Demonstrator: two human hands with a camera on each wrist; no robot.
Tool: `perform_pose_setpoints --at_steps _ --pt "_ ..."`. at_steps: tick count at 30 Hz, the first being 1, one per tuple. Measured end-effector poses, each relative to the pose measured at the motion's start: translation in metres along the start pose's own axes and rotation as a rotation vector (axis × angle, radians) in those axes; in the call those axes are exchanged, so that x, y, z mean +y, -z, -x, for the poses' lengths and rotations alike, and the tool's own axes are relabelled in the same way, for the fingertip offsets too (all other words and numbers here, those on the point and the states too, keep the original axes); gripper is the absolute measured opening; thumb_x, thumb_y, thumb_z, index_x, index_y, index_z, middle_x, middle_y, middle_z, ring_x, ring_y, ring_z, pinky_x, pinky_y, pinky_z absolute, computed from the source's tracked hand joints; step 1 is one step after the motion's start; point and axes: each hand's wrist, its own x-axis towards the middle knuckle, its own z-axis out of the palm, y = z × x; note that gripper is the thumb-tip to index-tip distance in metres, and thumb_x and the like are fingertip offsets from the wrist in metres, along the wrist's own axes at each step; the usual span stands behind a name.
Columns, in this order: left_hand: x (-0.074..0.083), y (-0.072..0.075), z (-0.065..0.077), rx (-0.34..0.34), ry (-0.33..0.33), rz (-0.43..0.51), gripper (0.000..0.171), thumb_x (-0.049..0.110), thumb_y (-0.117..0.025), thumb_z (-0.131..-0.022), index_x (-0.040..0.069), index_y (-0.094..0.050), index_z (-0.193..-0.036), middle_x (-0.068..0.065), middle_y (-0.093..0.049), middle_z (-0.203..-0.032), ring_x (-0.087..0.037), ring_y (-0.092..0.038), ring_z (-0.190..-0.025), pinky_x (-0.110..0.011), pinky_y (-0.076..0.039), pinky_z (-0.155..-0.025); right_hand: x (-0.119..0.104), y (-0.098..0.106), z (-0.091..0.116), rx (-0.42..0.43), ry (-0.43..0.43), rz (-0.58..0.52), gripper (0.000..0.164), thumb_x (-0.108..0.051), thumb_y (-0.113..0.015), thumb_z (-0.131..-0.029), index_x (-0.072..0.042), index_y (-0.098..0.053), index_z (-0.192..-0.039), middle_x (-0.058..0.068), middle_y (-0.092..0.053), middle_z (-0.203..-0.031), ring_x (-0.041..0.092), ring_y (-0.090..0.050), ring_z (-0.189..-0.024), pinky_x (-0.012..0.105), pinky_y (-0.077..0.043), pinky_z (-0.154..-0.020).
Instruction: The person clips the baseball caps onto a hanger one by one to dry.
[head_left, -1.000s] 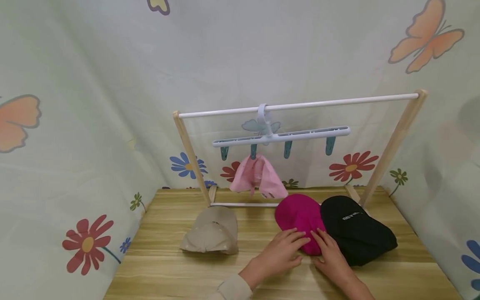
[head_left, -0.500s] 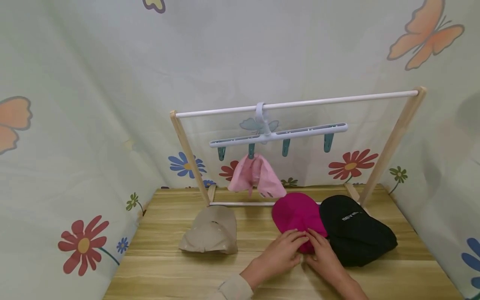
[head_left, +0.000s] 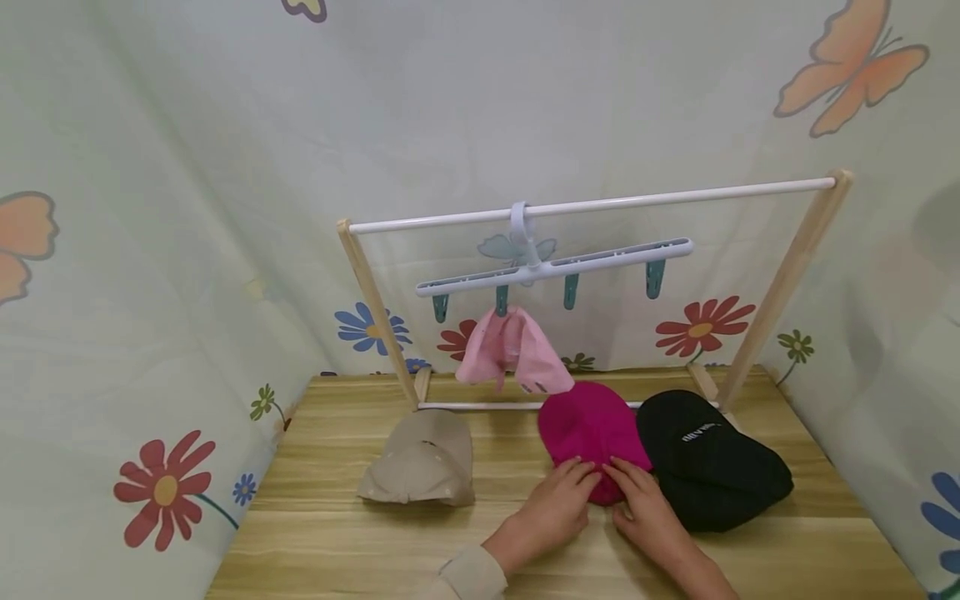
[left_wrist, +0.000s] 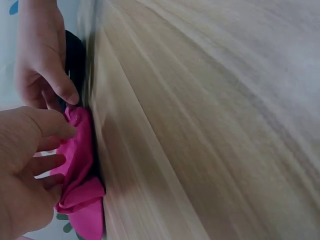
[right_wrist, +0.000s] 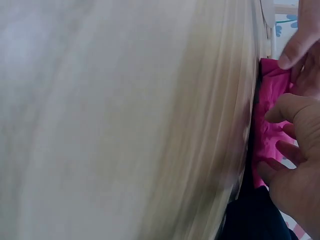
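Note:
A magenta cap (head_left: 588, 421) lies on the wooden table, in front of the rack, its brim end toward the back. From the left, my left hand (head_left: 551, 508) touches its near part with bent, spread fingertips. On the other side my right hand (head_left: 648, 508) lays its fingertips on the same part, close to the left ones. Both thumbs sit low at the near edge. In the left wrist view the magenta fabric (left_wrist: 80, 150) bunches in folds between the hands; the right wrist view shows magenta cloth (right_wrist: 270, 135) beside loosely curved fingers. No firm pinch is visible.
A black cap (head_left: 708, 462) with white lettering adjoins on the right; a beige cap (head_left: 420, 467) lies left. Behind stands a rack with a white rail (head_left: 637, 201). Its clip hanger (head_left: 555, 268) has several green clips, one holding a pink cloth hat (head_left: 513, 350).
My right hand has moved left, closer to the left hand, and its fingertips have come further over the magenta cap's near part. The view has shifted slightly.

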Motion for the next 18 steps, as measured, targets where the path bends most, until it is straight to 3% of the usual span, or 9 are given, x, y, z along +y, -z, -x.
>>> perform_pose_setpoints --at_steps 7,14,18 --pt "-0.006 -0.005 0.002 -0.009 0.003 -0.089 0.053 0.029 -0.074 -0.089 0.017 -0.061 -0.139 -0.001 -0.056 -0.144 -0.023 -0.049 -0.138 -0.031 -0.036 -0.117 0.000 0.005 -0.001 -0.011 -0.005 -0.014 0.064 0.006 -0.082 -0.067 0.002 -0.065 -0.129 0.023 -0.057 -0.138 0.043 -0.050 -0.126 0.059 -0.047 -0.097" --pt "-0.015 -0.004 0.004 -0.058 0.094 -0.073 0.046 0.025 -0.067 -0.094 0.018 -0.060 -0.139 -0.001 -0.054 -0.147 -0.025 -0.045 -0.139 -0.037 -0.039 -0.116 0.003 0.007 -0.004 -0.011 0.009 -0.033 0.068 0.004 -0.085 -0.067 0.002 -0.063 -0.131 0.025 -0.055 -0.140 0.048 -0.046 -0.128 0.063 -0.044 -0.098" --pt "-0.020 -0.002 0.007 -0.078 0.113 -0.108 0.042 0.025 -0.066 -0.096 0.019 -0.061 -0.138 0.000 -0.054 -0.146 -0.025 -0.046 -0.138 -0.039 -0.041 -0.113 0.005 0.005 -0.009 0.002 0.044 -0.028 0.069 -0.002 -0.089 -0.067 0.002 -0.063 -0.131 0.026 -0.056 -0.139 0.050 -0.048 -0.127 0.065 -0.042 -0.100"
